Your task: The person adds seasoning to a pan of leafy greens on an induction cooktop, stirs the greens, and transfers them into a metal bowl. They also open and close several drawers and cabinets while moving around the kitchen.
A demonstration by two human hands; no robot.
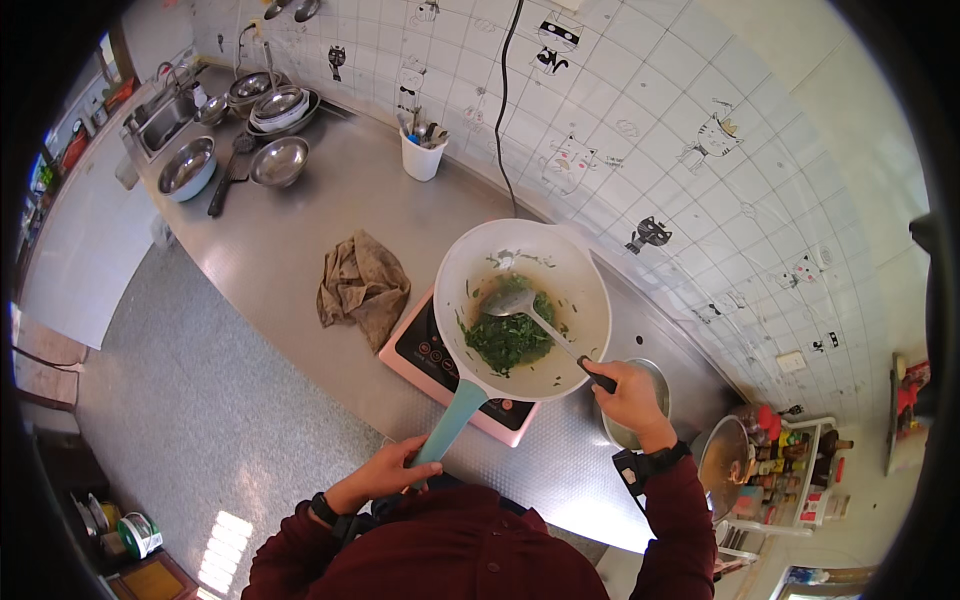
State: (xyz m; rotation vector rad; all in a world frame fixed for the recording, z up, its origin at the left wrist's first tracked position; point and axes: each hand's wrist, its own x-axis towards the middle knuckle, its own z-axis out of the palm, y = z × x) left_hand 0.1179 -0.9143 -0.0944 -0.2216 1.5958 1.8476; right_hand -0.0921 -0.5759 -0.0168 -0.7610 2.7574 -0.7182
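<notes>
A white wok [587,300] with a turquoise handle sits on a pink induction cooker [397,358]. Chopped leafy greens [506,341] lie in a little liquid at its bottom. My left hand [390,470] is closed around the end of the wok's handle. In my right hand [634,397] is the black grip of a metal spatula [512,303], whose head rests over the greens. Behind my right hand, partly hidden by it, stands a metal bowl [658,375].
A crumpled brown cloth [364,285] lies left of the cooker. Farther left are metal bowls [280,161], a black-handled utensil [221,187] and a sink [166,124]. A white utensil cup [424,157] stands by the tiled wall. At right are a large pot [724,465] and a bottle rack [814,480].
</notes>
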